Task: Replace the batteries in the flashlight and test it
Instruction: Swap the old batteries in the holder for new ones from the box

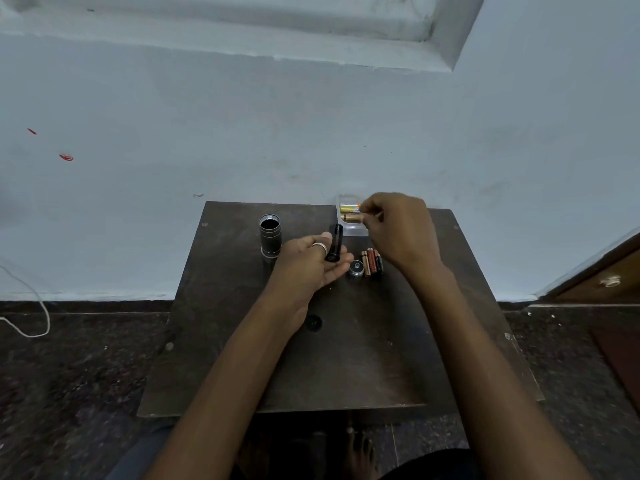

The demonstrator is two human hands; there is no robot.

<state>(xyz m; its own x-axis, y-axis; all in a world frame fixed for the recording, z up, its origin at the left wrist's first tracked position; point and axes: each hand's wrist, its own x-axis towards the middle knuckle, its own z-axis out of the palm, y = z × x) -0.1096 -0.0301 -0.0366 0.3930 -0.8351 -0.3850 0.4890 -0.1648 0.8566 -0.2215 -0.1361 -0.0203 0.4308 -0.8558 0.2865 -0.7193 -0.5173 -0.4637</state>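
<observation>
Dark brown wooden table (346, 358) set against a pale blue wall. Black flashlight body (270, 239) standing upright on it, open end up, used as landmark. Just right of that body, left hand (311, 263) palm up, fingers loosely curled around a black battery holder (334, 242) lying across them. Further right of the body and toward the wall, a clear plastic tray (353, 231) with two gold batteries (349, 212) lying inside. Right hand (398, 226) over that tray, fingers pinched together at the batteries' ends; possibly gripping one, but blurred, cannot tell. Right of the body and nearer the camera, beyond the left palm, a small round silver-rimmed cap (356, 267) flat on the table. Touching its right side, three dark copper-topped batteries (372, 261) lying side by side.
</observation>
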